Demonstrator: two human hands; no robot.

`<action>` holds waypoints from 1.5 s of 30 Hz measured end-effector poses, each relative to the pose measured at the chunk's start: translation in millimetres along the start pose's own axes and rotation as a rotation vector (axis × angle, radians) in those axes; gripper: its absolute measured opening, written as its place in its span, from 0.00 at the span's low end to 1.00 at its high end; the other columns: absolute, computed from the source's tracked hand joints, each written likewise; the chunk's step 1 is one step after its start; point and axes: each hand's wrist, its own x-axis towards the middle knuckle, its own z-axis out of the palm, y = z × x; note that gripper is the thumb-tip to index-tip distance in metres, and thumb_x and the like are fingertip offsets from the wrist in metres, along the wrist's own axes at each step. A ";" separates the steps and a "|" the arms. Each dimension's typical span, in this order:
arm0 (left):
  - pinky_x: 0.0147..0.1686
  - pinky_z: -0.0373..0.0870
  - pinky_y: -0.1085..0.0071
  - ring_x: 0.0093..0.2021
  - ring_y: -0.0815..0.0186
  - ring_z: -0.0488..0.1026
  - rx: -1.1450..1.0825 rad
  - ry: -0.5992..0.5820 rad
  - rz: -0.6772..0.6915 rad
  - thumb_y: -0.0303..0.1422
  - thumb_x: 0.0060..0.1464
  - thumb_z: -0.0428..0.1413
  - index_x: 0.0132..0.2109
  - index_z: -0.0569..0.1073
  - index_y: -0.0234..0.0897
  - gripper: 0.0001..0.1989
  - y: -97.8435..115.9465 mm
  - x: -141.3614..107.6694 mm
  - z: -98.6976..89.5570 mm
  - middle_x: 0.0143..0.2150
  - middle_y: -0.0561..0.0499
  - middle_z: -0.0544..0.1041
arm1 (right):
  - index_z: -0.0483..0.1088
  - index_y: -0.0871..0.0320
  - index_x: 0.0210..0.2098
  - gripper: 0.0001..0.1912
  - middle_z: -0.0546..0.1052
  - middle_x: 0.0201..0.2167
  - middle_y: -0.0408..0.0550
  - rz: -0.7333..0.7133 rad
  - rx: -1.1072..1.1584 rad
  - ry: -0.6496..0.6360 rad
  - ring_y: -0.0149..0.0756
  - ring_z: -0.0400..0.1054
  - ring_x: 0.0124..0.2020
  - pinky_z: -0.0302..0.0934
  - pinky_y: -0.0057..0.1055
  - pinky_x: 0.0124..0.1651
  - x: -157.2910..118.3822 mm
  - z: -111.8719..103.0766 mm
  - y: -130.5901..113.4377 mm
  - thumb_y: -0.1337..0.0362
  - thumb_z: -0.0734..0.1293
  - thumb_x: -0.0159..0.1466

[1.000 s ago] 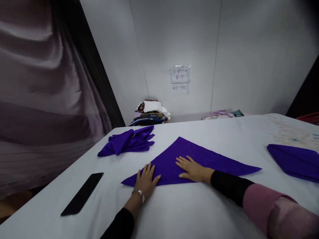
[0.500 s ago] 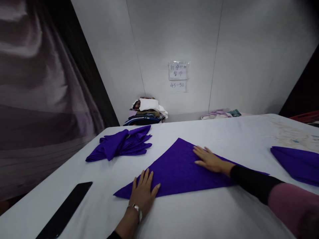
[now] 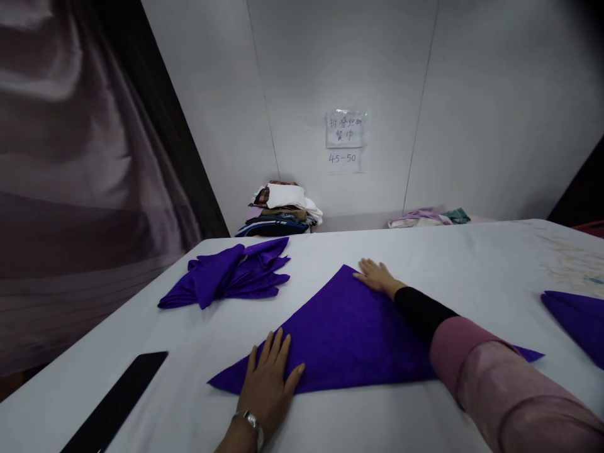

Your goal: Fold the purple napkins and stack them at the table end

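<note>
A purple cloth (image 3: 349,333) lies flat on the white table as a wide triangle, its peak pointing away from me and its long edge near me. My left hand (image 3: 268,377) rests flat near its left corner, fingers spread, with a silver watch on the wrist. Near the peak, my right hand (image 3: 376,275) lies on the far right edge of the cloth with its fingers stretched out. My right forearm covers part of the cloth's right side, and the right corner shows beyond the sleeve. Neither hand grips anything.
Crumpled purple cloths (image 3: 226,274) lie at the back left of the table (image 3: 189,377). A black flat object (image 3: 117,402) is at front left, another purple cloth (image 3: 578,321) at far right. Clothes piles (image 3: 283,211) stand behind, below a paper sign (image 3: 346,129).
My right hand has slid up and left along the cloth toward its peak, bringing the forearm over the cloth. My left hand stays on the left corner. The view has shifted slightly.
</note>
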 end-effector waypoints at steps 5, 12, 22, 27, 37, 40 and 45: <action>0.65 0.40 0.56 0.67 0.56 0.41 0.018 -0.037 -0.006 0.52 0.54 0.41 0.64 0.53 0.50 0.32 2.0 0.3 -3.0 0.66 0.61 0.48 | 0.47 0.65 0.65 0.39 0.46 0.65 0.61 0.056 -0.006 -0.023 0.51 0.36 0.66 0.33 0.54 0.62 -36.8 2.5 6.1 0.43 0.48 0.65; 0.63 0.39 0.51 0.68 0.58 0.39 0.128 -0.110 0.008 0.49 0.57 0.37 0.65 0.51 0.37 0.34 13.5 1.1 -16.4 0.68 0.50 0.45 | 0.40 0.45 0.66 0.36 0.43 0.66 0.39 -0.399 0.131 -0.113 0.41 0.36 0.66 0.27 0.45 0.65 -151.5 30.4 -47.1 0.40 0.51 0.63; 0.62 0.42 0.50 0.68 0.61 0.39 0.096 -0.070 0.031 0.50 0.54 0.40 0.64 0.52 0.47 0.32 2.7 12.2 -5.9 0.68 0.55 0.48 | 0.45 0.58 0.66 0.35 0.44 0.67 0.51 0.414 -0.072 0.000 0.43 0.34 0.66 0.33 0.49 0.64 -265.9 10.2 133.5 0.45 0.47 0.65; 0.63 0.37 0.51 0.67 0.63 0.36 0.068 -0.076 0.020 0.51 0.53 0.39 0.64 0.51 0.54 0.31 -3.5 17.7 0.7 0.67 0.63 0.46 | 0.47 0.61 0.65 0.35 0.46 0.66 0.57 0.507 -0.101 0.090 0.47 0.34 0.66 0.34 0.52 0.64 -280.7 -2.8 115.9 0.47 0.49 0.65; 0.62 0.31 0.48 0.67 0.60 0.32 0.037 -0.117 0.070 0.47 0.50 0.44 0.62 0.57 0.54 0.30 -11.0 24.1 0.8 0.67 0.62 0.44 | 0.42 0.47 0.65 0.37 0.42 0.65 0.34 -0.236 0.072 0.007 0.37 0.38 0.66 0.31 0.36 0.65 -227.3 12.1 -75.4 0.38 0.46 0.61; 0.62 0.31 0.51 0.67 0.63 0.32 0.077 -0.094 0.061 0.46 0.51 0.42 0.61 0.56 0.57 0.29 -15.5 26.7 5.9 0.67 0.65 0.42 | 0.45 0.47 0.65 0.36 0.44 0.65 0.34 -0.143 0.086 -0.017 0.39 0.38 0.66 0.31 0.35 0.65 -237.6 8.8 -50.3 0.39 0.47 0.61; 0.61 0.28 0.48 0.67 0.61 0.30 -0.067 -0.067 0.089 0.47 0.50 0.44 0.59 0.59 0.59 0.28 -18.7 26.9 8.6 0.67 0.66 0.45 | 0.46 0.58 0.65 0.37 0.45 0.66 0.48 0.136 0.018 0.003 0.42 0.37 0.66 0.31 0.44 0.64 -277.4 -3.9 50.7 0.43 0.48 0.64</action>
